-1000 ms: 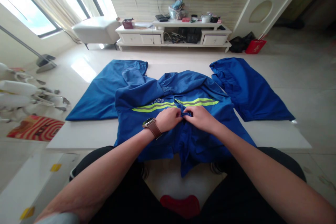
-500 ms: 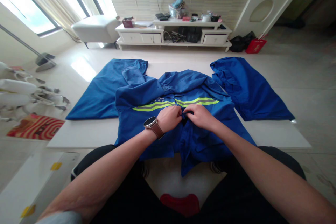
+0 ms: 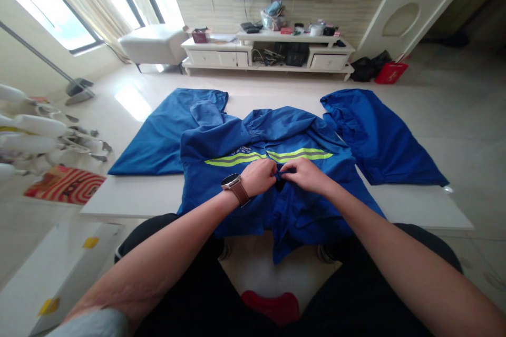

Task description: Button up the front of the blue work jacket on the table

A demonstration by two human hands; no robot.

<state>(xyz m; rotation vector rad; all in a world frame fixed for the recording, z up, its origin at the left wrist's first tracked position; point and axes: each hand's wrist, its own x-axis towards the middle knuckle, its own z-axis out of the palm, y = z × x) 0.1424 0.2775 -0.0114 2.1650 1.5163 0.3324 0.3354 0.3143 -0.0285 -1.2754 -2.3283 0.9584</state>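
Left hand and right hand pinch blue work jacket at its front opening, reflective stripes spanning 10 to 2 o'clock; cloth probably soft, light, best held there.

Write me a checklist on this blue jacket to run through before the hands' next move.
1. Left hand has hold of the jacket: ok, it pinches cloth at the middle of the front.
2. Right hand has hold too: ok, it pinches close beside the left.
3. Jacket lies smooth: not ok, it is creased and bunched.
4. Jacket wholly on the table: not ok, its bottom hangs past the near edge.
5. Blue garments at the left and right away from both hands: ok.
6. Front edges joined at the pinch: cannot tell, too small and partly hidden.
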